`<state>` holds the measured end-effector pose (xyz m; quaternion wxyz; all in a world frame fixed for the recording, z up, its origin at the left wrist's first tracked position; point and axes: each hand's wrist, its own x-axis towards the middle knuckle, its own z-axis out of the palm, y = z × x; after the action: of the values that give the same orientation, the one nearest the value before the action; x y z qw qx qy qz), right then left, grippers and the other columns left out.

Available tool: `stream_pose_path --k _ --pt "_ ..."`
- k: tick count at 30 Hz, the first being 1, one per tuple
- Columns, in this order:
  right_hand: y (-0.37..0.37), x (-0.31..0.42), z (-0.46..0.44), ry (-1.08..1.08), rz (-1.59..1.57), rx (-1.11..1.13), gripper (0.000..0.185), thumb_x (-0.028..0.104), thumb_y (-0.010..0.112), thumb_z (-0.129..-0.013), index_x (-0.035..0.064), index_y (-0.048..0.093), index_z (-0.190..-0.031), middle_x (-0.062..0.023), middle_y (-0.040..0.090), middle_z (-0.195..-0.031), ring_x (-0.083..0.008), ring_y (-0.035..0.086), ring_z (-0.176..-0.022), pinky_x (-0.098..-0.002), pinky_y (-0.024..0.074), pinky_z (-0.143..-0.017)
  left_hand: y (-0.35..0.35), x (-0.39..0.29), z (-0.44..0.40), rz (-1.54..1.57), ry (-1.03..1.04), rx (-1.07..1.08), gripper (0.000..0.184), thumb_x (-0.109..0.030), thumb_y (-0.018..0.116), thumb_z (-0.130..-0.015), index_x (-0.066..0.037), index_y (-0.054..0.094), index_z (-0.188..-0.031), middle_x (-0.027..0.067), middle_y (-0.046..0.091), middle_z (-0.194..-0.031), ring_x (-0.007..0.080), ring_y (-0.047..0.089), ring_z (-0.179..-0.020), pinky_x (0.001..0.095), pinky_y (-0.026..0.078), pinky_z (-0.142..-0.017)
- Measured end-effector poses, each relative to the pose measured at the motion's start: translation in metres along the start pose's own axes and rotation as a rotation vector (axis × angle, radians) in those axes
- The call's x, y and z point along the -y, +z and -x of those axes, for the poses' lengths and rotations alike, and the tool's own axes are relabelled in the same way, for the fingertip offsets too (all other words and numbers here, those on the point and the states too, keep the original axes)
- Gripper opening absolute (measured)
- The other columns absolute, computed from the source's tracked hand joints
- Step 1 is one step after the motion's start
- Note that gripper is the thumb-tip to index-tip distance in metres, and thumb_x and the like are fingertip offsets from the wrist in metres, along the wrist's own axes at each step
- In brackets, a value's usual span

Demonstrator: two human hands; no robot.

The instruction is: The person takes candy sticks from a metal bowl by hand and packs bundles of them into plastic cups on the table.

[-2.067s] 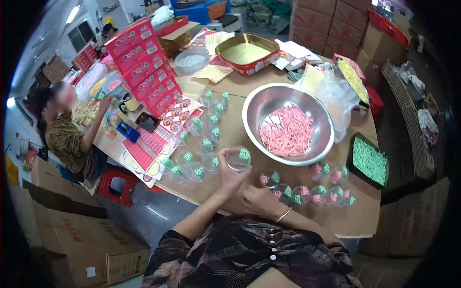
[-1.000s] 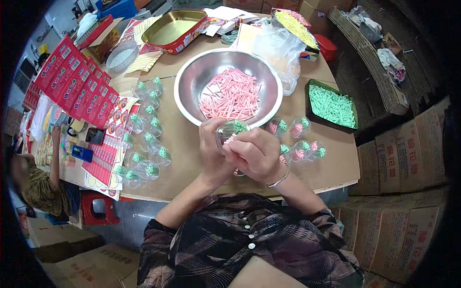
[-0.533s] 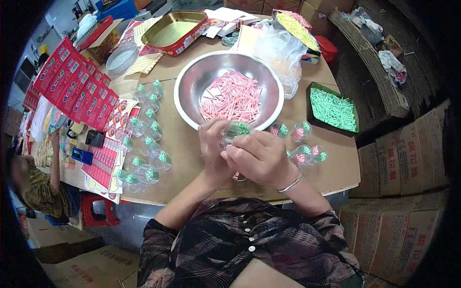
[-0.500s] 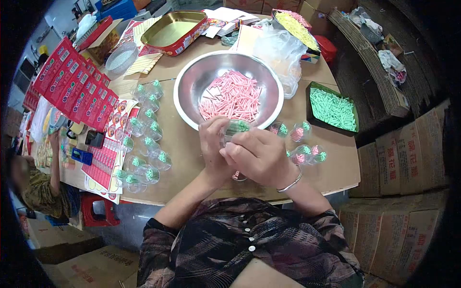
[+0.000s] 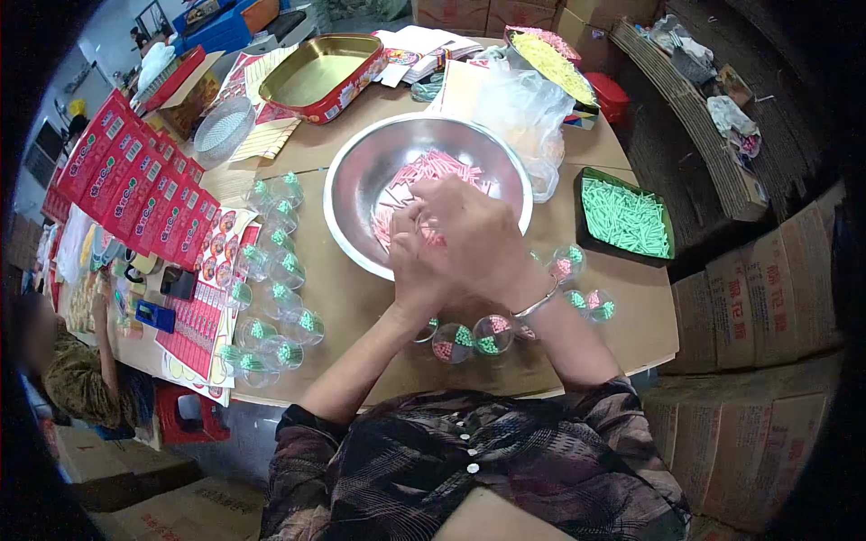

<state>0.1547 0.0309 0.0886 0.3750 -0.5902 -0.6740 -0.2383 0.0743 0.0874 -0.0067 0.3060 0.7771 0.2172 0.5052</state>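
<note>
1. Pink sticks: heaped in steel bowl.
2. Left hand, right hand: together above bowl's near side, fingers curled; blurred, cannot tell what either grips.
3. Clear cups: near bowl.

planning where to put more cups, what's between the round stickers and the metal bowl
The head view shows clear cups holding green sticks, then, nearest the metal bowl, a bare strip of tabletop.

The person wears a black top with dusky pink patches and pale lines, shiny round buttons, loose sleeves and a silvery bangle above the right hand
</note>
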Motion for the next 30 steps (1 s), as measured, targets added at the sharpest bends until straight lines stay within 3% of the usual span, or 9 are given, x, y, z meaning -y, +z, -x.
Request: stream_pose_path --k 3,8,13,18,24,28,30 --pt "0.008 -0.015 0.001 0.168 -0.299 0.038 0.016 0.009 0.064 -0.081 0.0044 0.056 -0.094 -0.0052 0.058 -0.077 -0.0136 0.051 -0.054 -0.0269 0.042 -0.05 0.002 0.0 -0.007 0.144 -0.094 -0.021 0.053 -0.01 0.075 -0.07 0.0 0.048 -0.114 0.0125 0.051 -0.106 0.0251 0.055 -0.092 0.035 0.047 -0.079" --pt "0.037 -0.036 0.011 0.448 -0.488 0.018 0.009 0.007 0.062 -0.086 0.0036 0.058 -0.093 -0.0027 0.058 -0.073 -0.0107 0.049 -0.056 -0.0241 0.0398 -0.051 -0.002 0.009 -0.008 0.144 -0.204 0.06 0.059 -0.01 0.078 -0.067 0.0 0.046 -0.116 0.0114 0.051 -0.106 0.0245 0.056 -0.092 0.0351 0.048 -0.08" --pt "0.04 -0.046 0.013 0.674 -0.718 -0.021 0.009 0.007 0.061 -0.089 0.003 0.061 -0.097 0.002 0.054 -0.071 -0.0063 0.045 -0.06 -0.0202 0.0372 -0.055 0.005 0.032 -0.004 0.138 -0.156 0.028 0.065 -0.009 0.079 -0.066 -0.002 0.043 -0.12 0.0112 0.05 -0.109 0.0238 0.056 -0.095 0.0331 0.049 -0.083" --pt "0.046 -0.069 0.019 0.731 -0.822 -0.169 0.008 0.004 0.06 -0.09 0.0028 0.062 -0.097 0.0031 0.055 -0.075 -0.0044 0.044 -0.061 -0.0182 0.0367 -0.056 -0.002 0.039 -0.003 0.154 -0.085 -0.027 0.069 -0.01 0.079 -0.066 -0.004 0.041 -0.123 0.0105 0.049 -0.112 0.0231 0.055 -0.097 0.0319 0.049 -0.084" --pt "0.036 -0.05 0.013 0.662 -0.727 -0.085 0.009 0.002 0.061 -0.088 0.0031 0.063 -0.097 0.0021 0.056 -0.077 -0.006 0.045 -0.062 -0.018 0.0382 -0.056 -0.003 0.039 -0.007 0.009 0.065 -0.021 0.072 -0.01 0.08 -0.065 -0.005 0.04 -0.125 0.01 0.047 -0.115 0.0222 0.054 -0.099 0.031 0.05 -0.086" --pt "0.035 -0.051 0.005 0.469 -0.413 -0.049 0.009 0.005 0.062 -0.086 0.0024 0.064 -0.095 0.0001 0.058 -0.077 -0.0087 0.047 -0.063 -0.0201 0.0408 -0.058 -0.003 0.038 -0.004 0.149 -0.055 -0.021 0.072 -0.008 0.08 -0.064 -0.004 0.041 -0.125 0.0097 0.048 -0.114 0.0218 0.053 -0.1 0.0307 0.048 -0.087" --pt "0.039 -0.061 0.006 0.37 -0.359 -0.037 0.01 0.005 0.063 -0.085 0.0023 0.064 -0.094 -0.0006 0.058 -0.078 -0.0094 0.048 -0.064 -0.0209 0.0411 -0.059 -0.004 0.04 -0.004 0.116 -0.014 -0.02 0.072 -0.008 0.079 -0.064 -0.004 0.041 -0.125 0.0097 0.048 -0.114 0.0221 0.052 -0.1 0.0309 0.048 -0.087"
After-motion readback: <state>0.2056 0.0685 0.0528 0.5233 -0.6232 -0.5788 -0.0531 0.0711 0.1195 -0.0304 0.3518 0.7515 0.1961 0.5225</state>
